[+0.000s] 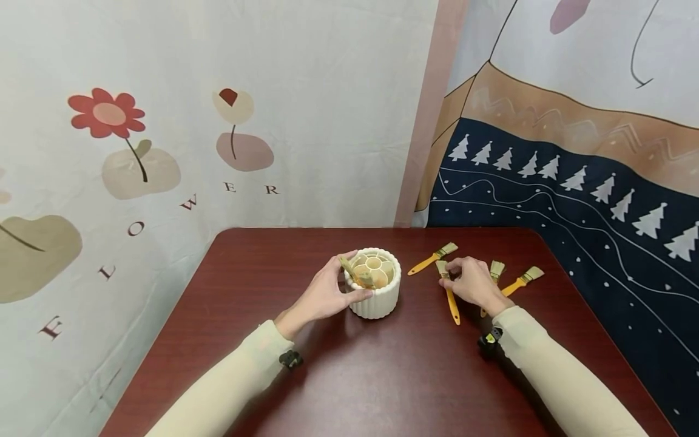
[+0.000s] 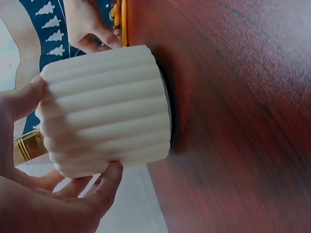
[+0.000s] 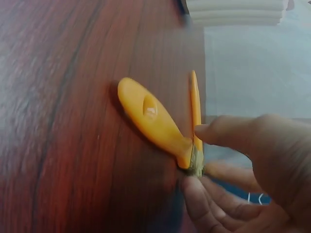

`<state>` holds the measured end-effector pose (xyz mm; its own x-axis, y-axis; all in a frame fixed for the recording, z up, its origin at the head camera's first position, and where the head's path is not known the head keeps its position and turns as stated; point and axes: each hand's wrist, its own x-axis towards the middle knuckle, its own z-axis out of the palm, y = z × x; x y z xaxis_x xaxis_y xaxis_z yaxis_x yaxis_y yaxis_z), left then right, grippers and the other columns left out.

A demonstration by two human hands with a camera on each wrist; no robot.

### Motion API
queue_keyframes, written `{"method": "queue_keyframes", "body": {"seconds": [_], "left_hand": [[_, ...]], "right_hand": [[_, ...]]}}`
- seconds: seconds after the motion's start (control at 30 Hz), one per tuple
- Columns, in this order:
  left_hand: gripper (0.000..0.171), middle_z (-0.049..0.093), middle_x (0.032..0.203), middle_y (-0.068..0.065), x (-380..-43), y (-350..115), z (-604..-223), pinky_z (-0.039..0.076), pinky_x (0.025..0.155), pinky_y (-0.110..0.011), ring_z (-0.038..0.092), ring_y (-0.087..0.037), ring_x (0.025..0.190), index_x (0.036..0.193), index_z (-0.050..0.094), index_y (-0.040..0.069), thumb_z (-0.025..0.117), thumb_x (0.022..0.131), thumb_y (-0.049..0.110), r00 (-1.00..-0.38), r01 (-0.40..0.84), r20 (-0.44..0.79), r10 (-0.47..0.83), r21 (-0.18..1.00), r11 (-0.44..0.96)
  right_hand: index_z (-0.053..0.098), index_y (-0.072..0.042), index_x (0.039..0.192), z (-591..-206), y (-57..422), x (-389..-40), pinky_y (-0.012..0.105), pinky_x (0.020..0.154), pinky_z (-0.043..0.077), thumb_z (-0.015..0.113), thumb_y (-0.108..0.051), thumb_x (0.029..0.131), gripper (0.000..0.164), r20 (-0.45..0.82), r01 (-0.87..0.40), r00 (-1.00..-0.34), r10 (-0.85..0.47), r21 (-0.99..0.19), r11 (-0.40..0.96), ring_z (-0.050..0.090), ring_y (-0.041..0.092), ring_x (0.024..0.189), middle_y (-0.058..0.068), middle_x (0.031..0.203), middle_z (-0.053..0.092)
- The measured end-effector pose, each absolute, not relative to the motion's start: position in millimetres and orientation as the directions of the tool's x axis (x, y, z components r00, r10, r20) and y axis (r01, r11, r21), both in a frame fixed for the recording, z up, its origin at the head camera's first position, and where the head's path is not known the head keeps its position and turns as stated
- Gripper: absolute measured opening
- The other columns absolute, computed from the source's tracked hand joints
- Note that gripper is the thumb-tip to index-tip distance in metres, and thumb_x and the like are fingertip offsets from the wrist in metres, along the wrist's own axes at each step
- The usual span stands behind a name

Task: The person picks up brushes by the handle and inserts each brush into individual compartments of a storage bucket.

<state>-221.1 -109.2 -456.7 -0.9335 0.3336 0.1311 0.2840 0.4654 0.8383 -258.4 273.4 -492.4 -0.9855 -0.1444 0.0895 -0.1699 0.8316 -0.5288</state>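
My left hand (image 1: 327, 290) grips a cream ribbed holder (image 1: 377, 303), round with petal-shaped compartments inside. Fingers reach along its far side and the thumb lies at the near rim. In the left wrist view, fingertips press the ribbed wall (image 2: 104, 111). Two paintbrushes (image 1: 364, 280) stand in the holder, bristles up, on its left side. Over to the right, my right hand (image 1: 475, 282) pinches a paintbrush (image 1: 451, 303) by its bristle end. Its yellow handle (image 3: 163, 128) points toward me, close over the table in the right wrist view.
Another paintbrush (image 1: 423, 264) lies between the holder and the right hand. Two more, a paintbrush (image 1: 496, 270) and a slanted paintbrush (image 1: 523, 281), lie beyond the right hand, partly hidden. The dark red table (image 1: 371, 376) ends at patterned curtains (image 1: 327, 121).
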Motion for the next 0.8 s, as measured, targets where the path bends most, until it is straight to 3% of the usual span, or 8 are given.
{"method": "queue_keyframes", "body": {"seconds": [0.3, 0.53, 0.8], "left_hand": [[0.102, 0.065, 0.161, -0.019, -224.7, -111.2, -458.0, 0.07, 0.106, -0.042, 0.082, -0.03, 0.13, 0.177, 0.044, 0.007, 0.1, 0.094, 0.024, -0.917, 0.293, 0.122, 0.379, 0.852, 0.433], [0.102, 0.065, 0.161, -0.019, -222.8, -111.7, -457.4, 0.069, 0.107, -0.042, 0.08, -0.032, 0.134, 0.178, 0.044, 0.008, 0.1, 0.094, 0.025, -0.917, 0.288, 0.115, 0.382, 0.853, 0.436], [0.102, 0.065, 0.162, -0.019, -223.6, -112.2, -457.3, 0.069, 0.108, -0.041, 0.08, -0.033, 0.134, 0.178, 0.043, 0.009, 0.1, 0.095, 0.024, -0.917, 0.287, 0.116, 0.381, 0.855, 0.432]], "right_hand": [[0.078, 0.011, 0.134, -495.6, 264.4, -263.0, 0.037, 0.078, 0.06, 0.093, -0.035, 0.102, 0.058, 0.005, -0.018, -1.0, -0.018, -0.532, 0.846, 0.072, 0.025, 0.083, 0.013, 0.09, 0.081], [0.083, 0.007, 0.128, -499.2, 264.4, -260.4, 0.039, 0.077, 0.064, 0.093, -0.032, 0.102, 0.048, -0.004, 0.011, -1.0, 0.011, -0.533, 0.846, 0.075, 0.026, 0.085, 0.018, 0.104, 0.087], [0.085, 0.006, 0.125, -497.2, 265.3, -259.3, 0.04, 0.078, 0.065, 0.092, -0.029, 0.102, 0.043, 0.021, 0.001, -1.0, 0.015, -0.545, 0.839, 0.077, 0.028, 0.09, 0.018, 0.104, 0.088]]}}
